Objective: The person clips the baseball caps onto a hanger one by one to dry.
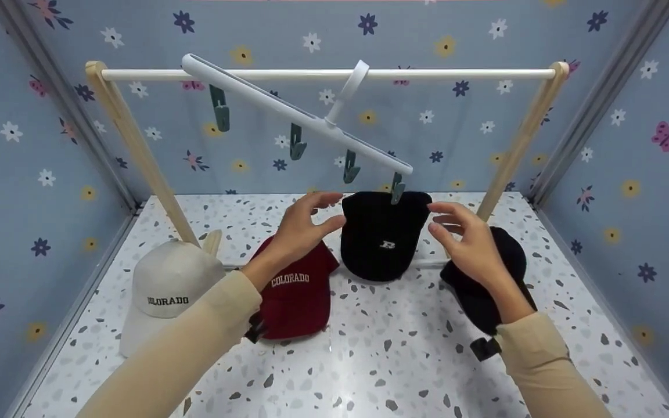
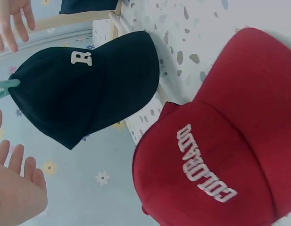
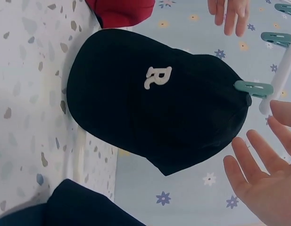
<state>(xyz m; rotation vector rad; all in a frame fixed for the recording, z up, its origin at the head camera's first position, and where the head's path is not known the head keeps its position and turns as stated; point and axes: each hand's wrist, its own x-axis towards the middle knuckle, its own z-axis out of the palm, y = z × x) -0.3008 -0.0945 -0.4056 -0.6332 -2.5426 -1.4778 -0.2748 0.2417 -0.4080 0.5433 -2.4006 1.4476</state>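
Observation:
A black cap point(image 1: 382, 232) with a white R hangs from the rightmost green clip point(image 1: 397, 189) of a white hanger point(image 1: 288, 110). The hanger's hook sits over the rack's white rod, and its bar slants down to the right. My left hand point(image 1: 305, 225) is beside the cap's left edge, fingers spread and holding nothing. On the other side, my right hand point(image 1: 467, 238) is also open near the cap's right edge. In the right wrist view the clip point(image 3: 253, 88) bites the cap's crown, with the right hand point(image 3: 263, 169) apart from it.
A red COLORADO cap point(image 1: 297, 296) lies below the left hand. The white COLORADO cap point(image 1: 175, 278) is at the left rack leg. Another dark cap point(image 1: 509, 255) lies behind the right forearm. Wooden rack legs point(image 1: 143, 151) stand at both sides, between flowered walls.

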